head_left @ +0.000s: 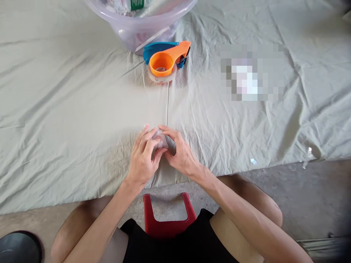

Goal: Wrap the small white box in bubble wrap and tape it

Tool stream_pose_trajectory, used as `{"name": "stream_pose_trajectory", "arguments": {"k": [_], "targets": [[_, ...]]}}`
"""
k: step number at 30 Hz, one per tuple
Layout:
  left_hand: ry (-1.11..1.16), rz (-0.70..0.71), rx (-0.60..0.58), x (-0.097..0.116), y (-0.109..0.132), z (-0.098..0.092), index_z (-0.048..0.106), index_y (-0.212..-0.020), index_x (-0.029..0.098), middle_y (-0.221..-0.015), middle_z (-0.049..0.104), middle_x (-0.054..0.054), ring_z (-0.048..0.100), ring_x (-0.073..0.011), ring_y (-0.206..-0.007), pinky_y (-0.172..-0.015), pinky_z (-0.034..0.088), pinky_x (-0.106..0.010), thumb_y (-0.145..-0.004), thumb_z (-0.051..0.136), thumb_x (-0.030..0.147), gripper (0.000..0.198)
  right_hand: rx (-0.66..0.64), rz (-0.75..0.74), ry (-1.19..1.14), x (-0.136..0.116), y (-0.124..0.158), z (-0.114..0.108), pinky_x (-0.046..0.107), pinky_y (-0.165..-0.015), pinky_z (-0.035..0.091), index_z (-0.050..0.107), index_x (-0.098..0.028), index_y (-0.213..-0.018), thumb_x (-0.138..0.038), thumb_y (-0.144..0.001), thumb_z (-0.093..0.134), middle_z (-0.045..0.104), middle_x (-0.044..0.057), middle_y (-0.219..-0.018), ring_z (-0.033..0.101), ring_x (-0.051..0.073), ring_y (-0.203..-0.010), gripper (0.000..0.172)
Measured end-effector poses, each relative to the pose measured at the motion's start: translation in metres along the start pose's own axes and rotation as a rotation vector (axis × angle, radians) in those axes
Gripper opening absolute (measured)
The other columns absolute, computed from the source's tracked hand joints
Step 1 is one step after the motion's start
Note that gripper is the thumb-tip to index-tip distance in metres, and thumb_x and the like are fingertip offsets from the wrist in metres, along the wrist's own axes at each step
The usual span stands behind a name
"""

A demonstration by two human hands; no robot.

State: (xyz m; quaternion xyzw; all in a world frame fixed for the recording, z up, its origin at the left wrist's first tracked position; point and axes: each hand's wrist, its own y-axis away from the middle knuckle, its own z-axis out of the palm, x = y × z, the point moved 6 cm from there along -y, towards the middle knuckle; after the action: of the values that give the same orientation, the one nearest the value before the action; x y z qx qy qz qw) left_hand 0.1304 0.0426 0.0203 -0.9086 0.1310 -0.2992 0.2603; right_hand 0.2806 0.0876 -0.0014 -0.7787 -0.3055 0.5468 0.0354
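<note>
A small clear bundle that looks like bubble wrap (pixel 160 139) rests on the cloth near the front edge, between my two hands. My left hand (pixel 144 155) curls round its left side, with thumb and fingers closed on it. From the right, my right hand (pixel 181 151) grips it between bent fingers and thumb. What the wrap holds, if anything, cannot be made out. Farther back lies an orange tape dispenser (pixel 162 63) with a blue part behind it (pixel 157 49) and a roll of tape (pixel 163 78) under its ring.
A pale purple plastic basin (pixel 126 27) with plastic items inside stands at the back. A blurred-out pale object (pixel 245 80) lies on the grey-green cloth (pixel 82 102) at right. Small shiny scraps (pixel 253 160) sit near the front edge. Below is a red stool (pixel 170 224).
</note>
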Motion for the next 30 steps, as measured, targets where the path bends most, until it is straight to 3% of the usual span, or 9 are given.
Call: {"name": "stream_pose_trajectory", "arguments": {"k": [9,13,16,18,19,21,22,25,30], "targets": [[-0.053,0.046,-0.189,0.000,0.002,0.016,0.040,-0.173,0.020,-0.160,0.063,-0.022,0.063,-0.0366,-0.150,-0.121,0.060,-0.058,-0.120,0.045,0.023,0.054,-0.041,-0.021,0.065,0.007,0.003,0.005,0.061,-0.134,0.058,0.023,-0.033,-0.180,0.003,-0.098,0.053,0.051,0.016,-0.175,0.052,0.030,-0.170,0.094],[-0.167,0.049,-0.207,0.001,0.002,0.020,0.041,-0.173,0.012,-0.159,0.063,-0.028,0.062,-0.0441,-0.146,-0.119,0.056,-0.063,-0.121,0.043,0.033,0.057,-0.200,-0.028,0.100,-0.003,0.001,0.011,0.065,-0.143,0.044,-0.010,-0.035,-0.187,0.007,-0.099,0.044,0.019,0.017,-0.196,0.022,0.032,-0.184,0.112],[-0.215,0.057,-0.199,0.004,0.000,0.020,0.047,-0.169,0.011,-0.151,0.069,-0.027,0.066,-0.0412,-0.142,-0.121,0.054,-0.059,-0.121,0.043,0.032,0.052,-0.204,0.014,0.231,-0.028,0.008,0.000,0.071,-0.148,0.030,-0.004,-0.035,-0.189,0.007,-0.104,0.042,0.005,0.015,-0.199,0.003,0.034,-0.186,0.105],[-0.228,0.062,-0.200,0.005,-0.002,0.018,0.051,-0.166,0.012,-0.150,0.070,-0.025,0.067,-0.0390,-0.141,-0.128,0.048,-0.060,-0.123,0.041,0.038,0.051,-0.113,0.089,0.295,-0.051,0.028,-0.017,0.070,-0.146,0.034,0.023,-0.034,-0.187,0.003,-0.108,0.049,0.020,0.013,-0.198,0.015,0.035,-0.185,0.091],[-0.230,0.068,-0.199,0.006,-0.003,0.016,0.052,-0.165,0.012,-0.150,0.071,-0.024,0.068,-0.0384,-0.142,-0.132,0.044,-0.061,-0.124,0.039,0.041,0.053,-0.061,0.106,0.290,-0.062,0.044,-0.025,0.064,-0.141,0.046,0.038,-0.032,-0.181,-0.001,-0.109,0.055,0.035,0.015,-0.192,0.032,0.034,-0.181,0.080],[-0.225,0.083,-0.191,0.007,-0.004,0.013,0.054,-0.166,0.011,-0.151,0.072,-0.023,0.069,-0.0375,-0.143,-0.137,0.038,-0.062,-0.124,0.037,0.041,0.054,0.126,0.135,0.270,-0.077,0.086,-0.046,0.046,-0.112,0.070,0.065,-0.027,-0.157,-0.002,-0.106,0.064,0.074,0.014,-0.155,0.075,0.028,-0.144,0.057],[-0.216,0.086,-0.187,0.007,-0.005,0.011,0.055,-0.166,0.011,-0.152,0.073,-0.023,0.069,-0.0369,-0.145,-0.138,0.037,-0.061,-0.123,0.037,0.037,0.053,0.305,0.163,0.330,-0.078,0.112,-0.061,0.039,-0.095,0.073,0.071,-0.025,-0.143,0.000,-0.104,0.064,0.082,0.010,-0.130,0.082,0.024,-0.120,0.048],[-0.176,0.076,-0.180,0.008,-0.006,0.005,0.056,-0.168,0.012,-0.157,0.072,-0.023,0.069,-0.0361,-0.150,-0.139,0.038,-0.059,-0.120,0.040,0.024,0.052,0.701,0.301,0.756,-0.062,0.192,-0.097,0.037,-0.078,0.066,0.069,-0.024,-0.130,-0.008,-0.108,0.061,0.075,0.007,-0.109,0.078,0.022,-0.098,0.029],[-0.131,0.029,-0.164,0.005,-0.006,0.002,0.053,-0.169,0.020,-0.162,0.072,-0.018,0.068,-0.0333,-0.155,-0.136,0.044,-0.055,-0.117,0.045,0.017,0.053,0.513,0.335,0.983,0.002,0.239,-0.142,0.059,-0.103,0.064,0.076,-0.022,-0.129,-0.019,-0.107,0.066,0.076,0.018,-0.133,0.076,0.034,-0.124,0.024]]}}
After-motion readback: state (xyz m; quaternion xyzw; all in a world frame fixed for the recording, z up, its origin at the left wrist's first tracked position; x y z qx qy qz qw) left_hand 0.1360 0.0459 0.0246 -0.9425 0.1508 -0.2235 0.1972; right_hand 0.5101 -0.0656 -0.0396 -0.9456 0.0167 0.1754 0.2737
